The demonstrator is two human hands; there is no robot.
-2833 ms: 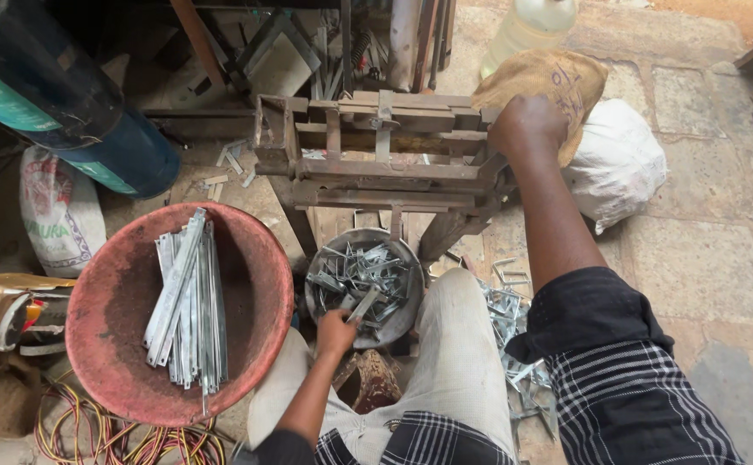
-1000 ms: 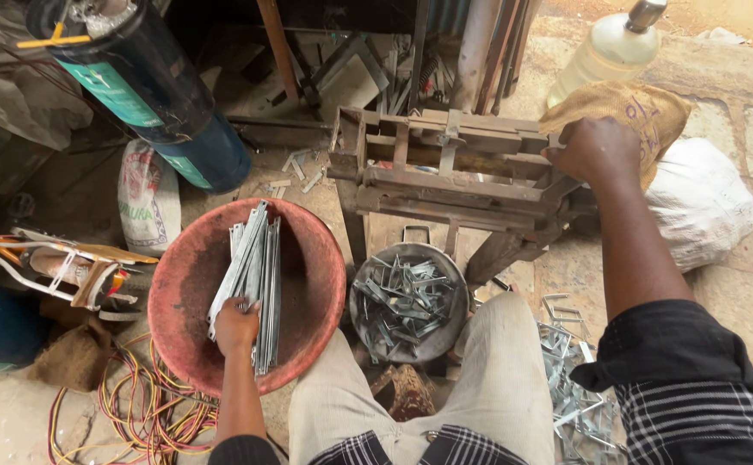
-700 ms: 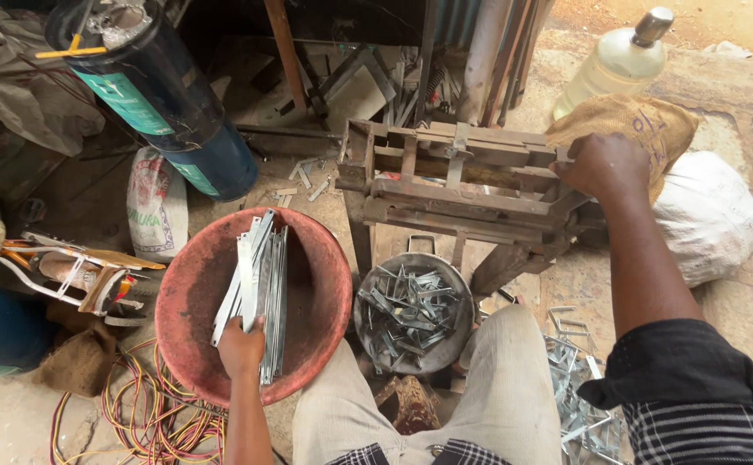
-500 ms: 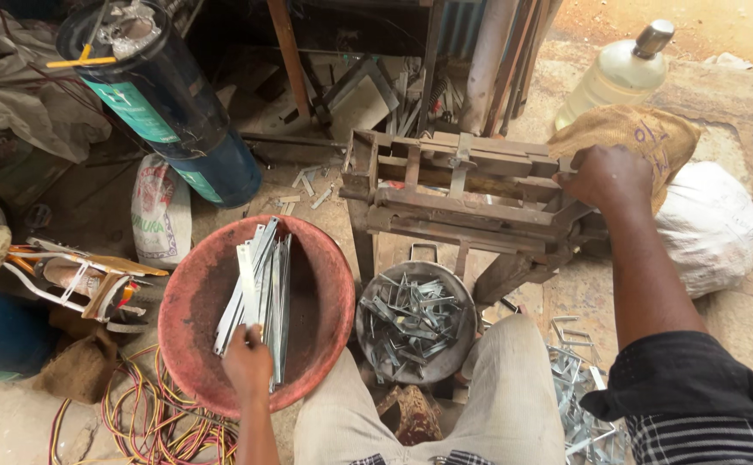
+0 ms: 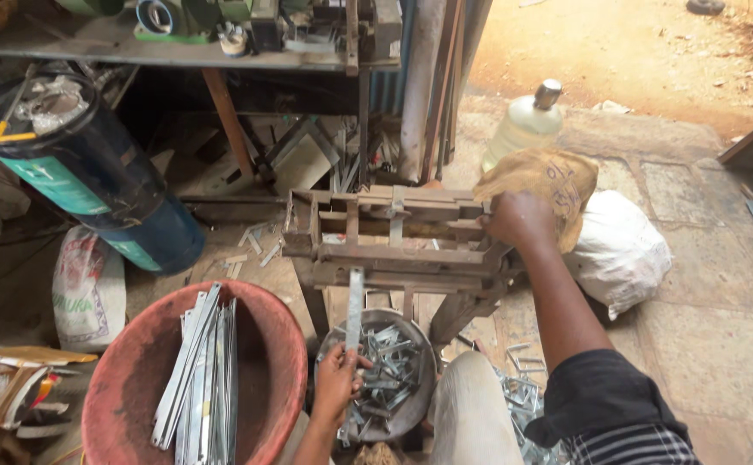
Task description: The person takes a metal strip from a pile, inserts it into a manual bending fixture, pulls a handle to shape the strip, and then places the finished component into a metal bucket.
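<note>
While right hand [image 5: 521,220] grips rusty metal-frame press [image 5: 394,241] mid-frame, left hand [image 5: 337,383] pinches flat grey metal strip [image 5: 355,312] upright over round metal pan of cut pieces [image 5: 394,370]; red plastic basin [image 5: 135,370] of strips lower left.

left hand [image 5: 335,385] low, fingers closed | right hand [image 5: 518,220] outstretched, gripping

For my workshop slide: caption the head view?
Left hand feeds a metal strip into a wooden jig; right hand grips its end.
</note>
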